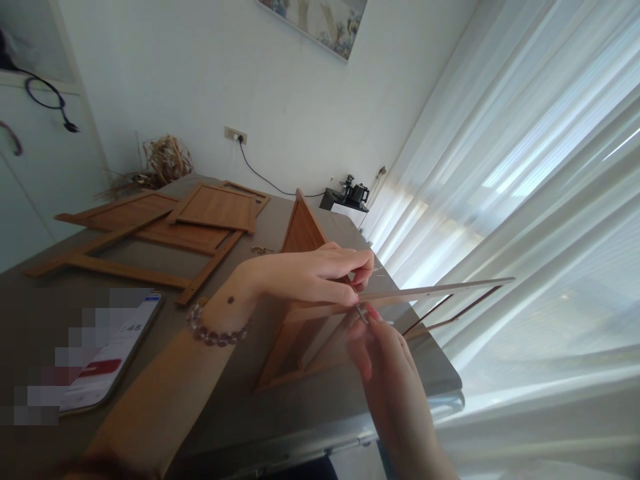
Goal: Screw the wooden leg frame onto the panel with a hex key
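My left hand [313, 273], with a bead bracelet on its wrist, rests closed on top of a thin wooden frame piece [440, 291] that sticks out past the table's edge toward the window. My right hand [385, 353] comes up from below and pinches a small metal part, perhaps a screw [361, 313], against the underside of that piece. An upright wooden panel [303, 230] stands just behind my left hand. A flat wooden frame [300, 357] lies on the table beneath both hands.
Several flat wooden panels and frames [165, 227] lie at the far left of the grey table [350, 407]. A phone [113, 353] lies at the near left. Small hardware [260, 250] sits mid-table. A kettle [357, 193] stands by the curtains [540, 200].
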Motion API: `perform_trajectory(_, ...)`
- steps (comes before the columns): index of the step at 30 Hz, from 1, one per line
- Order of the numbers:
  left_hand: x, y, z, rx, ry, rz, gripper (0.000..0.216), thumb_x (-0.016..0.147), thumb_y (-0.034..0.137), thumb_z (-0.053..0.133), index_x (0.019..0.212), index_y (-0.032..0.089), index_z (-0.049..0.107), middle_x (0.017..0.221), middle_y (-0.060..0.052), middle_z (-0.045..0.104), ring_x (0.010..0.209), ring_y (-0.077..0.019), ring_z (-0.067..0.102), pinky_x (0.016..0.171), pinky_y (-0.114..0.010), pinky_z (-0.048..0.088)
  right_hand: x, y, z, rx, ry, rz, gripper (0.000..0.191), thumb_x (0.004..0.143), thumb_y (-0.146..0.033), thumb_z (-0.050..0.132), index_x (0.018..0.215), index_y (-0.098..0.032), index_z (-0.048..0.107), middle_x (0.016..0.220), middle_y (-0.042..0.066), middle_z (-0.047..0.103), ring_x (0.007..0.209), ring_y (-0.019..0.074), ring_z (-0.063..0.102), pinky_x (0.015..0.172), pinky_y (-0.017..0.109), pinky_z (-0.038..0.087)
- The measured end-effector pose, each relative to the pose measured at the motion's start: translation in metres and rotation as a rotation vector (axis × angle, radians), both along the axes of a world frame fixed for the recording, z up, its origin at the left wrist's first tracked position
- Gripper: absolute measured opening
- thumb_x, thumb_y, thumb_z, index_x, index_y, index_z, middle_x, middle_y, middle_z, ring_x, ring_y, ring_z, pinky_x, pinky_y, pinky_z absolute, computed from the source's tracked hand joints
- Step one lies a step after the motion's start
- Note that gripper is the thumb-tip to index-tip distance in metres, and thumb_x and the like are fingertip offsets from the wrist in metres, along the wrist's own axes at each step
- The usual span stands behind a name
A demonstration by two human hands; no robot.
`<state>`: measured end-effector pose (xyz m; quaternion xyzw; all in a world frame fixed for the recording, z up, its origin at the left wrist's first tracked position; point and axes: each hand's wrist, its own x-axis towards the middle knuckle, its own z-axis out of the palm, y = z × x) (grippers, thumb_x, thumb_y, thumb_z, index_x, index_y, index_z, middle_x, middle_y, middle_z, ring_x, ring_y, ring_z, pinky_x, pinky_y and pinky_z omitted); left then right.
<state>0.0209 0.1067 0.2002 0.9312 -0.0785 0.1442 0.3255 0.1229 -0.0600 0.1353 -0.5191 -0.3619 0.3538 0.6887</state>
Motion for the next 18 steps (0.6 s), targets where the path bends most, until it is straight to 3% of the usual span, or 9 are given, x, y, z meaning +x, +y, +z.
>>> perform_trajectory(6, -0.001, 0.001, 0.0, -0.008, 0.013, -0.003, 0.018, 0.087, 0.037, 0.049, 0.087, 0.021, 0.039, 0.088, -0.001, 0.047, 0.086, -0.0185, 0.04, 0.074, -0.03, 0.033, -0.002, 0.001, -0.002, 0.021, 0.151, 0.088, 0.036, 0.086, -0.049, 0.06, 0.063, -0.021, 0.059, 0.048, -0.005, 0.034, 0.051, 0.0093, 0.033, 0.056, 0.023, 0.036)
perform_trajectory(10, -0.002, 0.0, 0.001, -0.004, 0.021, -0.001, 0.018, 0.087, 0.036, 0.049, 0.086, 0.021, 0.039, 0.086, 0.0, 0.047, 0.087, -0.0185, 0.04, 0.075, -0.03, 0.032, -0.004, -0.002, -0.003, 0.01, 0.085, 0.044, 0.039, 0.087, -0.05, 0.057, 0.062, -0.021, 0.058, 0.047, -0.005, 0.034, 0.05, 0.0101, 0.033, 0.056, 0.025, 0.037)
perform_trajectory(13, -0.002, 0.0, 0.001, -0.008, 0.015, -0.001, 0.019, 0.087, 0.036, 0.05, 0.086, 0.021, 0.039, 0.088, 0.0, 0.048, 0.086, -0.018, 0.039, 0.075, -0.03, 0.032, -0.003, -0.008, -0.005, 0.05, -0.154, -0.101, 0.046, 0.092, -0.044, 0.052, 0.053, -0.02, 0.053, 0.049, -0.002, 0.041, 0.052, 0.012, 0.04, 0.057, 0.028, 0.037)
perform_trajectory(16, -0.002, -0.001, 0.002, -0.015, -0.002, -0.005, 0.018, 0.089, 0.036, 0.05, 0.085, 0.02, 0.04, 0.088, 0.0, 0.05, 0.084, -0.017, 0.04, 0.074, -0.029, 0.032, 0.006, -0.016, 0.0, 0.176, -0.517, -0.264, 0.043, 0.096, -0.036, 0.044, 0.059, -0.02, 0.06, 0.058, 0.002, 0.053, 0.061, 0.0153, 0.051, 0.062, 0.031, 0.039)
perform_trajectory(18, -0.002, -0.002, 0.002, -0.024, -0.012, -0.004, 0.019, 0.091, 0.036, 0.049, 0.085, 0.02, 0.041, 0.086, 0.001, 0.049, 0.081, -0.0161, 0.041, 0.072, -0.028, 0.033, 0.018, -0.019, 0.009, 0.322, -0.8, -0.447, 0.04, 0.097, -0.03, 0.039, 0.066, -0.021, 0.063, 0.066, 0.003, 0.06, 0.07, 0.0183, 0.055, 0.07, 0.035, 0.04)
